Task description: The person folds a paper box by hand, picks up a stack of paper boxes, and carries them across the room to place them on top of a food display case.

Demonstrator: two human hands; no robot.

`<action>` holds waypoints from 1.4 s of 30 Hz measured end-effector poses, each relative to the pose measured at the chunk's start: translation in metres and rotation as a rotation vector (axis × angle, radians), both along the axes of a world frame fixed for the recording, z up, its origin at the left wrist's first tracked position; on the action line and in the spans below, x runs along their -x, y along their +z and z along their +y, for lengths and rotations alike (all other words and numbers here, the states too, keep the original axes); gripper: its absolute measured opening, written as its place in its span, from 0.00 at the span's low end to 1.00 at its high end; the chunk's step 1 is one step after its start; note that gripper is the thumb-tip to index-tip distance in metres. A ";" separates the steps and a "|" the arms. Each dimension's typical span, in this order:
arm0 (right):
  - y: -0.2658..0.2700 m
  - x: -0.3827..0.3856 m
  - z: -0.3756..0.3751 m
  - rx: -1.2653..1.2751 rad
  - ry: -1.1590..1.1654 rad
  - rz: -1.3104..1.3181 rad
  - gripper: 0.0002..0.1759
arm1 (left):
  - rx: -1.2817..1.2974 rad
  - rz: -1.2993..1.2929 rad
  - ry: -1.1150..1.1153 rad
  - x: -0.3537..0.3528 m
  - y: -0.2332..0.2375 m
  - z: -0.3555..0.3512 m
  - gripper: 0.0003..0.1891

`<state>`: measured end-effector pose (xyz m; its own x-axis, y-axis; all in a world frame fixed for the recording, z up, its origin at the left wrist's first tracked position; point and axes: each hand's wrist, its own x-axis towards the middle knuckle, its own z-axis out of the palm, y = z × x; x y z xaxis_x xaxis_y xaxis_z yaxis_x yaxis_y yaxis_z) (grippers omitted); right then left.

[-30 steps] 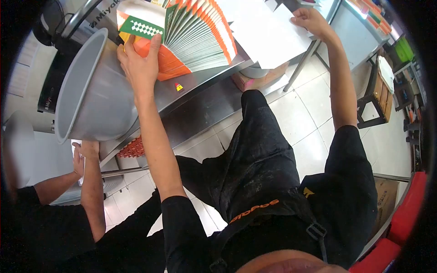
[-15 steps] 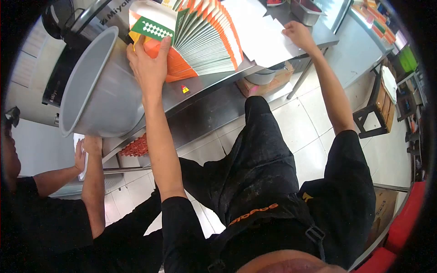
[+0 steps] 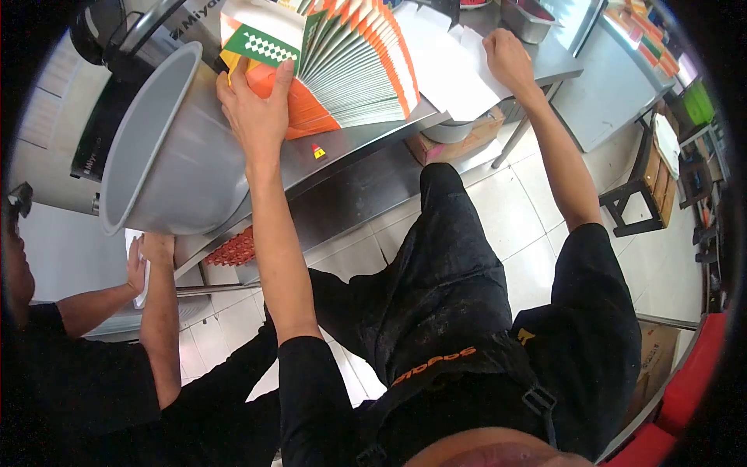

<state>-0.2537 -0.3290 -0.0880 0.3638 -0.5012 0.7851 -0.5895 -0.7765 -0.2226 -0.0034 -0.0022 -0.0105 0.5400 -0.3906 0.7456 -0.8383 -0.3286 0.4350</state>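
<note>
A fanned stack of printed folded cartons point(image 3: 354, 82), in orange, green and white, lies on the steel table point(image 3: 307, 167). My left hand point(image 3: 258, 113) grips the near left end of the stack, thumb on the orange part and fingers around its edge. To the right of the cartons lie loose white paper sheets point(image 3: 447, 74). My right hand point(image 3: 510, 62) is closed at their right edge, fingers curled; its fingertips are partly hidden and seem to pinch a sheet.
A large grey tub point(image 3: 183, 156) leans at the left of the table. Beyond it, a co-worker's hands point(image 3: 152, 253) rest on something white. A metal pan point(image 3: 529, 19) stands at the back right. Below are a pot point(image 3: 447, 132) and a wooden stool point(image 3: 650, 183).
My right hand has shifted slightly away from me, and the white sheets beside it have moved a little. My left hand keeps its place on the cartons.
</note>
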 end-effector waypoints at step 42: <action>-0.081 0.002 0.360 -0.944 1.099 0.408 0.14 | -0.314 0.488 -0.440 0.224 -0.174 0.214 0.32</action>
